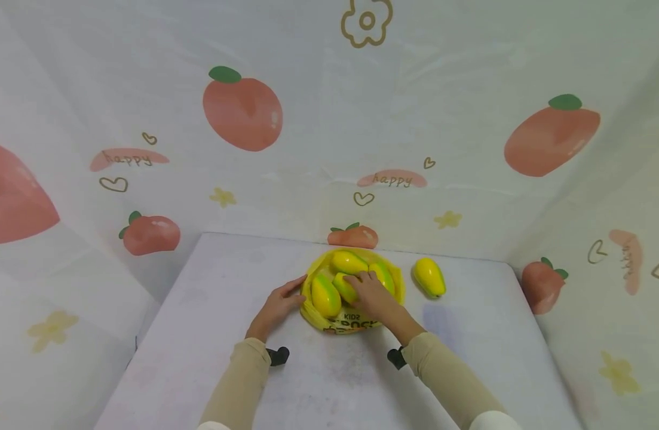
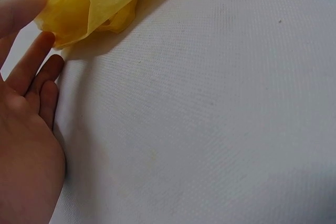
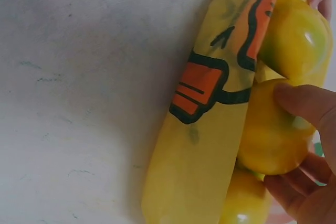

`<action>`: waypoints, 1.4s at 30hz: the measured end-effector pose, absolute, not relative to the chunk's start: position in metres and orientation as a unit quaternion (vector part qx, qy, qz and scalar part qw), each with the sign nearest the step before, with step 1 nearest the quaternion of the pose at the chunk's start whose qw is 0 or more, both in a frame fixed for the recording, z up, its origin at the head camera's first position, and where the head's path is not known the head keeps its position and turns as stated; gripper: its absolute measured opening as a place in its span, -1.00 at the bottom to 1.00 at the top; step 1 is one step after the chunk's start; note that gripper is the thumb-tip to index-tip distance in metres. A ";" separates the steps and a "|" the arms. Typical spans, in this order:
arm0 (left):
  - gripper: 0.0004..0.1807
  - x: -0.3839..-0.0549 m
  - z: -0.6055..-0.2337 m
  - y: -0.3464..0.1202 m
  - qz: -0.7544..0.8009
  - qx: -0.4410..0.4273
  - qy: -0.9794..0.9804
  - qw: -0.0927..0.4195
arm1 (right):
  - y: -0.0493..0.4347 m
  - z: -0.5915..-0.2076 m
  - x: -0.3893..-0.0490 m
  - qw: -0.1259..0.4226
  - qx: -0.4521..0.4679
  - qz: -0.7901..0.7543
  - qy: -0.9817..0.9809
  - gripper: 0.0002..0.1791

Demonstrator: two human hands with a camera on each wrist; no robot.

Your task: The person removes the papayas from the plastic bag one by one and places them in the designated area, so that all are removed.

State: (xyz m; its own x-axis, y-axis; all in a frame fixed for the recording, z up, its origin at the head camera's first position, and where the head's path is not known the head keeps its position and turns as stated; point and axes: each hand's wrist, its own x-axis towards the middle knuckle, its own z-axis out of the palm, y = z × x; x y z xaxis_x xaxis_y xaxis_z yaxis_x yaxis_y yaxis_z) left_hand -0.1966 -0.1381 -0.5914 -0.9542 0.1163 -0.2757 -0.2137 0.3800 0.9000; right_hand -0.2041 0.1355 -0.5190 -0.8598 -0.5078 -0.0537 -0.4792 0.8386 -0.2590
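Note:
A yellow plastic bag [image 1: 306,310] with printed letters and a cartoon lies opened out on the table, its rim spread round several glossy yellow-green mangoes. My right hand [image 1: 369,292] reaches over the rim and grips one mango [image 3: 275,129], thumb on one side and fingertips underneath. Another mango [image 3: 296,38] sits beside it in the bag, and a mango [image 1: 326,297] lies at the left inside. At the bag's left edge my left hand [image 1: 278,307] touches the yellow plastic with thumb and forefinger, the fingers loosely extended. One mango [image 1: 429,278] lies outside, right of the bag.
The white table [image 1: 200,334] meets a fruit-printed cloth wall [image 1: 302,197] close behind the bag. Similar cloth hangs at both sides. Black straps with small mounts [image 1: 278,356] are at both wrists.

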 end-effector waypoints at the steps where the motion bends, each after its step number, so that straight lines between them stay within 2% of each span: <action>1: -0.42 -0.196 -0.592 -0.138 0.557 -0.033 0.817 0.149 | 0.136 -0.518 -0.204 0.062 -0.256 -0.121 0.957 -0.31; 13: -0.41 -0.195 -0.594 -0.136 0.563 -0.022 0.813 0.147 | 0.141 -0.511 -0.200 0.069 -0.234 -0.162 0.956 -0.30; 23: -0.41 -0.194 -0.597 -0.135 0.569 -0.013 0.811 0.137 | 0.149 -0.507 -0.198 0.037 -0.225 -0.186 0.956 -0.27; 30: -0.42 -0.195 -0.598 -0.138 0.571 -0.023 0.808 0.143 | 0.155 -0.500 -0.196 0.035 -0.219 -0.220 0.950 -0.25; 35: -0.41 -0.197 -0.598 -0.139 0.563 -0.022 0.813 0.145 | 0.159 -0.498 -0.196 0.006 -0.229 -0.229 0.946 -0.24; 42: -0.42 -0.198 -0.596 -0.139 0.566 -0.027 0.810 0.149 | 0.162 -0.491 -0.195 0.006 -0.205 -0.258 0.944 -0.22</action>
State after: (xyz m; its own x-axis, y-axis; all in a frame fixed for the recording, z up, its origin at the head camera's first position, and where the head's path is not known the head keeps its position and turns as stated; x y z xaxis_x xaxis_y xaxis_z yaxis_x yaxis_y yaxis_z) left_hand -0.1977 -0.1392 -0.5965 -0.9542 0.1243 -0.2720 -0.2128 0.3568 0.9096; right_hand -0.1947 0.1624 -0.4914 -0.9158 -0.3905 0.0941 -0.3840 0.7822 -0.4906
